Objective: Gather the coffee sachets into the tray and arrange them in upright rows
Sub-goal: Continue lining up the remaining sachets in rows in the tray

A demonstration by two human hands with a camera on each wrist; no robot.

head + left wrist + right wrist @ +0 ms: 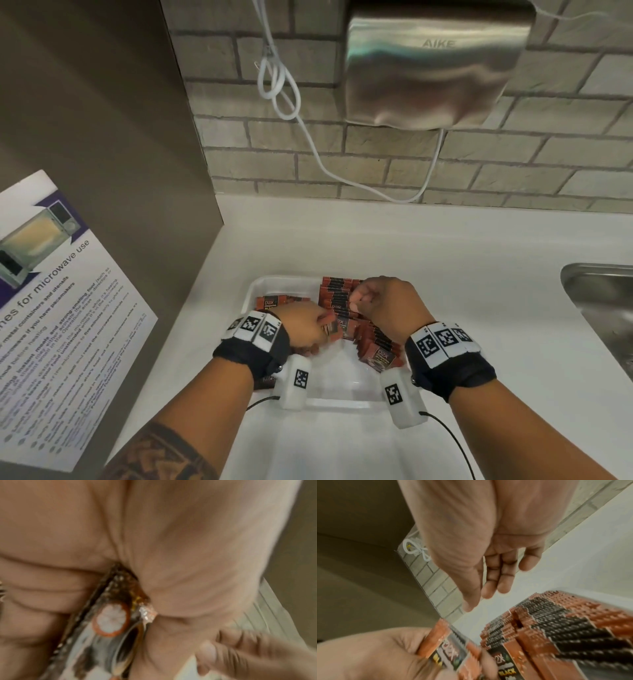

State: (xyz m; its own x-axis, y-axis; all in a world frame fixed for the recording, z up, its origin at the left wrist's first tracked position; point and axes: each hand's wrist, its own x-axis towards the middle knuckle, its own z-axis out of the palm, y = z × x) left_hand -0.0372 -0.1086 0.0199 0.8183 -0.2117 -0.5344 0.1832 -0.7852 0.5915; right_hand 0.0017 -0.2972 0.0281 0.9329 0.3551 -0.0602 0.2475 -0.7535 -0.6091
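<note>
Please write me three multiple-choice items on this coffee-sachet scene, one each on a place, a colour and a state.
1. Where does the upright row of orange-and-black foil coffee sachets stand?
A. in the steel sink
B. in the clear plastic tray
C. on the microwave poster

2. What colour is the knotted cable on the brick wall?
A. white
B. red
C. black

3. What is the left hand doing?
A. lying flat and empty
B. pressing the hand dryer
C. gripping coffee sachets

Answers: 1 B, the head view shows the row inside the tray; 2 A, the cable hangs white against the brick; 3 C, the left wrist view shows sachets clamped between thumb and fingers.
</note>
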